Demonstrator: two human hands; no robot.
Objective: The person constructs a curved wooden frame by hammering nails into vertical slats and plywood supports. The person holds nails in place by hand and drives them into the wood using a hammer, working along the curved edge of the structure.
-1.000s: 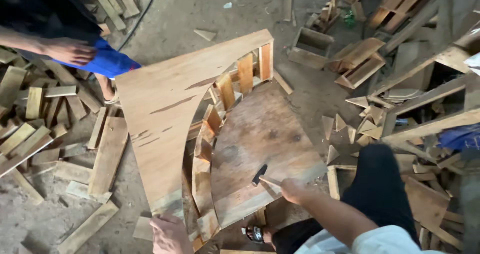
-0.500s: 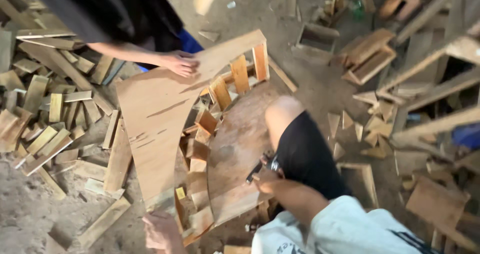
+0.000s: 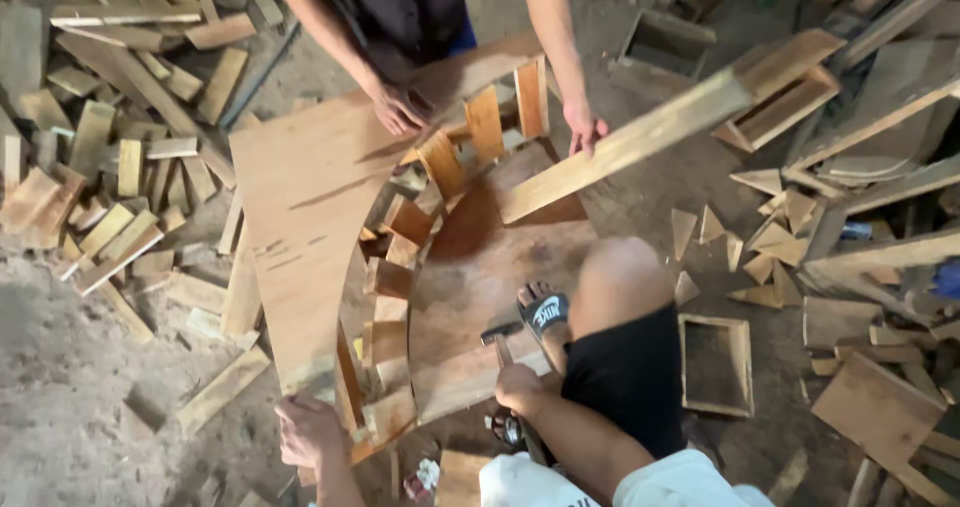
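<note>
The right hand (image 3: 518, 387) is clenched around the handle of a hammer (image 3: 499, 339), whose dark head hovers just over the lower curved plywood panel (image 3: 480, 267) close to the person's sandalled foot (image 3: 545, 312). The left hand (image 3: 308, 432) rests spread on the near end of the upper curved plywood panel (image 3: 300, 227), fingers loose and pressing down rather than wrapped around anything; it grasps nothing. The two panels form an arc-shaped frame lying on the dirt floor (image 3: 70, 387), with a row of short wooden blocks (image 3: 400, 257) standing upright between them along the inner curve. The frame sits in the middle of the view, its near end at the person's hands and its far end running toward a co-worker who stands opposite. One hand of that co-worker (image 3: 398, 107) presses flat on the far part of the upper panel, and the other (image 3: 583, 127) hangs beside a long timber batten (image 3: 660, 132) that slants across the frame's far edge. Loose offcuts of wood (image 3: 110, 167) lie heaped to the left, small triangular wedges (image 3: 740, 247) are scattered to the right, and a small open wooden box frame (image 3: 715, 364) lies just beside the person's bent knee.
</note>
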